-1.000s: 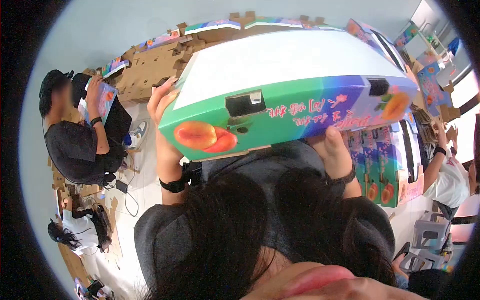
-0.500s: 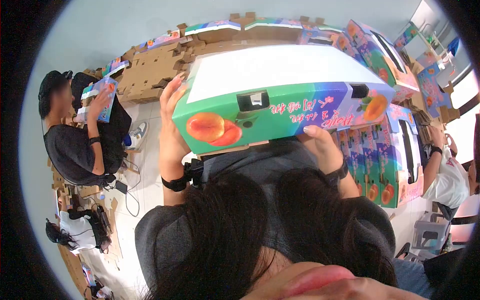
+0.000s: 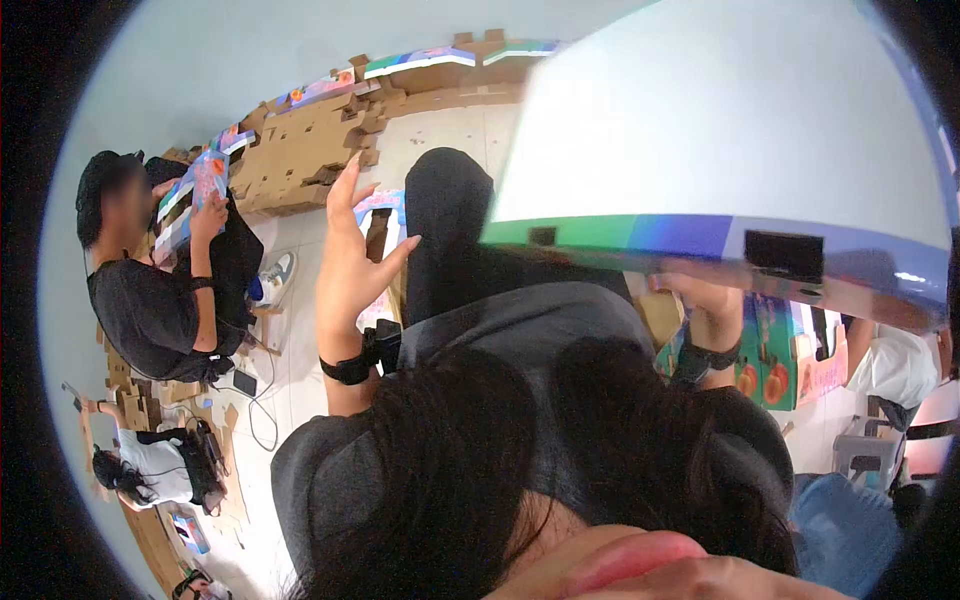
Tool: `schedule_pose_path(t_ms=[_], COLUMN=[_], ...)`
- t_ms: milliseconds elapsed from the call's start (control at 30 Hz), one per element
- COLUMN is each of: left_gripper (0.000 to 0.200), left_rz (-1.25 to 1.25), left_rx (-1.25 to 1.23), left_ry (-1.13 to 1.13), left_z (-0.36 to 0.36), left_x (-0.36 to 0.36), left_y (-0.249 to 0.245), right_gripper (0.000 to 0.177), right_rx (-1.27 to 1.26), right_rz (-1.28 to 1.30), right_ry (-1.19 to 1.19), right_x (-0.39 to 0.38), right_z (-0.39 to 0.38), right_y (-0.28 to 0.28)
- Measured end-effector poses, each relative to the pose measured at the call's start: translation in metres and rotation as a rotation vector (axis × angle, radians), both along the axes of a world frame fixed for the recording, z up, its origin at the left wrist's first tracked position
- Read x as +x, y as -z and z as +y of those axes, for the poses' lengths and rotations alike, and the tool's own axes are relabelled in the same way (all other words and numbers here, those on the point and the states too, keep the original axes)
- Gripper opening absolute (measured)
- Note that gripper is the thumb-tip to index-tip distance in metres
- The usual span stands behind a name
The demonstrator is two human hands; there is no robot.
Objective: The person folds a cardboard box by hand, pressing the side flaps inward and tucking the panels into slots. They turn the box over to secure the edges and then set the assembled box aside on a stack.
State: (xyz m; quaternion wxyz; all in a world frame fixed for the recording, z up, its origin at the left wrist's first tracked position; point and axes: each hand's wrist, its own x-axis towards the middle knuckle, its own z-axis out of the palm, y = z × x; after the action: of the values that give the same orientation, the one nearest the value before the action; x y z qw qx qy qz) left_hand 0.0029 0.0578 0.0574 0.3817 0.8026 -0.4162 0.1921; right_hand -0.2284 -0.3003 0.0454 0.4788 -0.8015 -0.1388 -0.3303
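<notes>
A large printed carton (image 3: 730, 130) with a white face and a green, blue and purple side fills the upper right, partly blurred. My right hand (image 3: 705, 295) is under its near lower edge, fingers curled against it and partly hidden. My left hand (image 3: 360, 245) is raised away from the carton, its fingers apart and nothing in them. Just right of my left hand, another printed carton piece (image 3: 380, 215) shows low down beside my dark-clad knee (image 3: 448, 190).
Flat brown cardboard (image 3: 290, 155) lies at the upper left. A person in black (image 3: 150, 310) holds a printed carton on the left; another person (image 3: 155, 465) sits below. Standing cartons (image 3: 775, 365), a person in white (image 3: 895, 375) and a grey stool (image 3: 865, 450) are at the right.
The carton has moved right and up with my right hand. My left hand has let go of it and its fingers are spread. My knee and floor now show where the carton was.
</notes>
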Motion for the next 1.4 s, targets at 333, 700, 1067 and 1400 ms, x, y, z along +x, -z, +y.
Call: schedule_pose_path(t_ms=[333, 700, 1067, 1400], left_gripper=[0.11, 0.115, 0.116, 0.113], left_rz=[0.14, 0.04, 0.2, 0.307], left_rx=[-0.034, 0.044, 0.038, 0.072], left_ry=[0.009, 0.005, 0.103, 0.1], left_z=[0.0, 0.005, -0.015, -0.018], left_x=[-0.002, 0.004, -0.003, -0.008], left_y=[0.002, 0.013, 0.014, 0.008], right_gripper=[0.096, 0.088, 0.088, 0.039], right_rx=[-0.224, -0.783, -0.535, -0.763], right_rz=[-0.295, 0.697, 0.842, 0.687], right_ry=[0.86, 1.403, 1.432, 1.32], right_x=[-0.063, -0.168, -0.203, -0.089], right_z=[-0.006, -0.077, -0.177, -0.094], right_y=[-0.106, -0.073, -0.047, -0.065])
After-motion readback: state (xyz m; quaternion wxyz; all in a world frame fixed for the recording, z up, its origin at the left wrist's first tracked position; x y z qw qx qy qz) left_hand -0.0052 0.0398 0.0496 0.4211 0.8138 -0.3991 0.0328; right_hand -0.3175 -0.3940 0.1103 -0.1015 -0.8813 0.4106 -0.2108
